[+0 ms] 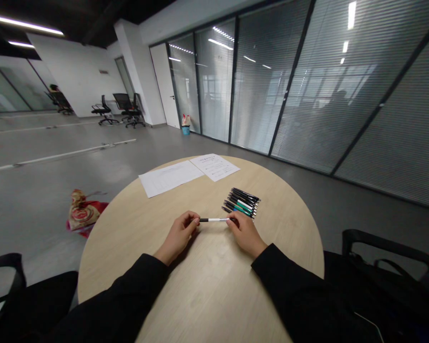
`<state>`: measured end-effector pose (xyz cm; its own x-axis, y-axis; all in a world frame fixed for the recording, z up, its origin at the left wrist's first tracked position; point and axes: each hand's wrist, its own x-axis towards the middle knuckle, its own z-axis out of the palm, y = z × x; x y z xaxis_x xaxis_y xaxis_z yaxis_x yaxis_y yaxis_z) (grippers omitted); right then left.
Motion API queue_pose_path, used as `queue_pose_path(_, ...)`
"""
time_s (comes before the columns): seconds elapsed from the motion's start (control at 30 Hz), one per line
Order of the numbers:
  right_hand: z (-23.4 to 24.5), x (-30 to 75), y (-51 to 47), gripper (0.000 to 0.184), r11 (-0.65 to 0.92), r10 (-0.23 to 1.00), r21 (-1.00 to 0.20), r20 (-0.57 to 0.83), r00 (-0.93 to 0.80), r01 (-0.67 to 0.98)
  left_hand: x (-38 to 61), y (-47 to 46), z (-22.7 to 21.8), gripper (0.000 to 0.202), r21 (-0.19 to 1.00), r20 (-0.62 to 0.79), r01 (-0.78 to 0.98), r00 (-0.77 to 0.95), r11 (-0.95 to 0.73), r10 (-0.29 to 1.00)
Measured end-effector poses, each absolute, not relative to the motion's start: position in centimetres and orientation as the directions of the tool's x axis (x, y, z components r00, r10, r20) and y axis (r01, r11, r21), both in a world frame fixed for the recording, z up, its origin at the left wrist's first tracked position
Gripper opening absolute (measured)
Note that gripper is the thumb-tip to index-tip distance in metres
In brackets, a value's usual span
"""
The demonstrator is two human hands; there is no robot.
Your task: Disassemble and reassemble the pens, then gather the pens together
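I hold a pen (214, 219) level over the counter (200, 295), left hand (178, 234) pinching its dark end, right hand (245, 233) pinching the other. More pens (241, 202) lie just beyond, and two sheets (171, 177) farther off. On the floor to the left is a bag (81, 214), contents hidden.

Left hand (178, 234), right hand (246, 233): pinch grip

Both arms wear long black sleeves reaching the wrists, of plain, perhaps matte fabric; the left hand (178, 237) and right hand (245, 234) are bare.
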<state>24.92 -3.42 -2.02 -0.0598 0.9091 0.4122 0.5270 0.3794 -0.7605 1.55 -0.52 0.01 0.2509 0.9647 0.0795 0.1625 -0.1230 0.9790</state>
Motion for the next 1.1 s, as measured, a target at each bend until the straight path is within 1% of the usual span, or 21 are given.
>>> queue_pose_path(0.53, -1.9, 25.0, -3.4, 0.014, 0.384, 0.907, -0.772, 0.418, -0.05, 0.506, 2.0, -1.4, 1.4, 0.031, 0.981, 0.07, 0.163, 0.198, -0.104, 0.978)
queue_pose_path(0.83, -2.3, 25.1, -3.4, 0.016, 0.329, 0.933, -0.818, 0.358, -0.03, 0.472, 1.8, -0.9, 0.8, 0.032, 0.982, 0.072, 0.153, 0.219, -0.107, 0.973)
queue_pose_path(1.1, -2.5, 25.1, -3.4, 0.017, 0.334, 0.931, -0.823, 0.363, -0.026, 0.46, 1.7, -0.8, 0.5, 0.033, 0.98, 0.076, 0.163, 0.222, -0.114, 0.972)
